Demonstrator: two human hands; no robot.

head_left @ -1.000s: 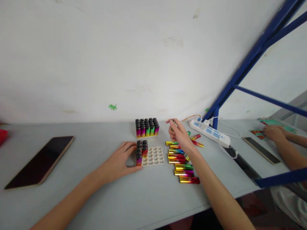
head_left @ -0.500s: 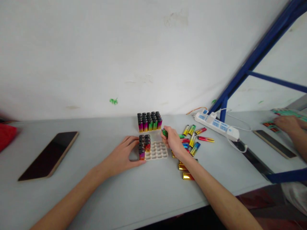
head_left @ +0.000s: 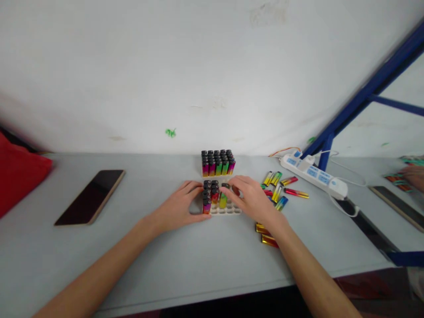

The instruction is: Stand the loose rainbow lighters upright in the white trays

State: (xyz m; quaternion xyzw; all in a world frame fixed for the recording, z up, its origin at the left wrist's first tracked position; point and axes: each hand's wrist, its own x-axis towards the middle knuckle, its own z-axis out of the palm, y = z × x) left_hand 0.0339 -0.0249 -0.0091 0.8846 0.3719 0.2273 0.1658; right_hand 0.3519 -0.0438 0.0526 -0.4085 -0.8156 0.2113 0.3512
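Observation:
Upright lighters point(head_left: 206, 202) with black tops fill the left side of a white tray point(head_left: 228, 211) with rows of holes. My left hand point(head_left: 180, 204) curves around the tray's left end, thumb at the front corner and fingers at the back. My right hand point(head_left: 254, 199) pinches a green and yellow lighter point(head_left: 223, 201) upright over the holes just right of the standing ones. Whether its base sits in a hole I cannot tell. My right hand hides part of the tray's right side.
Behind stands a full block of lighters point(head_left: 218, 164) near the wall. Loose lighters point(head_left: 277, 193) lie to the right, beside a white power strip point(head_left: 313, 173). A phone point(head_left: 91, 197) and a red bag point(head_left: 21, 172) are at left. Another person's hand point(head_left: 414, 176) shows far right.
My right hand has brought the green lighter down and left, from above the tray's back right to upright beside the standing lighters. My left hand stays at the tray. The view has shifted.

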